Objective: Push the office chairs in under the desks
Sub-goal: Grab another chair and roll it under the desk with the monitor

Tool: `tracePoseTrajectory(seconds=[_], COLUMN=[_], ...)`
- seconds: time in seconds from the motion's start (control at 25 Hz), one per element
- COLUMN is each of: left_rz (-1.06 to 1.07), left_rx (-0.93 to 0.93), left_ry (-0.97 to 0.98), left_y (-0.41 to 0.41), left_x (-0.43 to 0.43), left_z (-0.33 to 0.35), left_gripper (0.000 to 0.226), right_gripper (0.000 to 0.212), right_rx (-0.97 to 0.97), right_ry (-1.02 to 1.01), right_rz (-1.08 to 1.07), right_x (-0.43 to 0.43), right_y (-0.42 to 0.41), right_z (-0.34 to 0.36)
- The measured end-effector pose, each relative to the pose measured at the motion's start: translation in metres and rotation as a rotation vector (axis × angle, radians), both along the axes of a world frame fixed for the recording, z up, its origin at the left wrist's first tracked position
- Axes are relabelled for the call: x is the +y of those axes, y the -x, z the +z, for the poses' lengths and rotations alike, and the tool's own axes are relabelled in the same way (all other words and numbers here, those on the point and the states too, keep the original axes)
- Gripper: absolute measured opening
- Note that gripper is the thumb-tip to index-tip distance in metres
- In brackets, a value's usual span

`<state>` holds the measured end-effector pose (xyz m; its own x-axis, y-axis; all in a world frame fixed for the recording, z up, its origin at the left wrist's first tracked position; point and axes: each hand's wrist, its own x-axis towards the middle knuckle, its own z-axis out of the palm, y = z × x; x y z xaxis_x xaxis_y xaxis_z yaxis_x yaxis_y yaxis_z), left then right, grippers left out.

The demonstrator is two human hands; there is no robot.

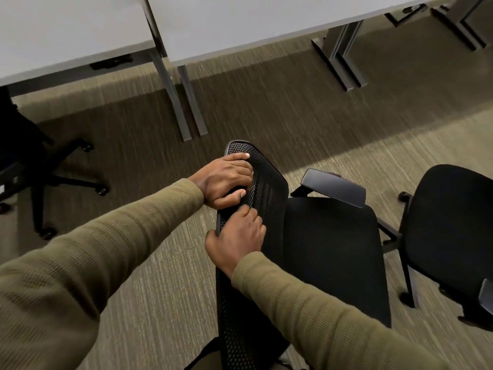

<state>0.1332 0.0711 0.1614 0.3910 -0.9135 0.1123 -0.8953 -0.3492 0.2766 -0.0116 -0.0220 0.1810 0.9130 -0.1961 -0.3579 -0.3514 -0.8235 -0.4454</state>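
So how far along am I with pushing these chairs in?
Nothing looks clearly done; the left chair sits near a desk, how far under is unclear. In hand: your left hand and right hand grip the mesh chair by its back, out on the carpet. Left: pushing it in, then the right chair.

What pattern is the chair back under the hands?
Black mesh with small round holes across the chair back; the head view shows it best.

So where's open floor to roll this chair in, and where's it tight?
Open carpet under the right desk, between the middle legs and right legs. Crowded: left chair at the left desk; second chair beside the held chair.
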Motion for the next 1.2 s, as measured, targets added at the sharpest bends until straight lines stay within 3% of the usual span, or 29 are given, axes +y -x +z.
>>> tracePoseTrajectory(seconds=[0.64, 1.2], left_rz=[0.208, 0.658], left_rx=[-0.005, -0.041], left_ry=[-0.094, -0.030], left_y=[-0.096, -0.096], left_x=[0.037, -0.026], left_z=[0.027, 0.018], left_gripper=[0.049, 0.046], right_gripper=[0.071, 0.076], right_rx=[-0.089, -0.124], right_ry=[-0.108, -0.122], right_rz=[0.193, 0.657], right_x=[0.008, -0.095], right_y=[-0.121, -0.187], right_z=[0.008, 0.000])
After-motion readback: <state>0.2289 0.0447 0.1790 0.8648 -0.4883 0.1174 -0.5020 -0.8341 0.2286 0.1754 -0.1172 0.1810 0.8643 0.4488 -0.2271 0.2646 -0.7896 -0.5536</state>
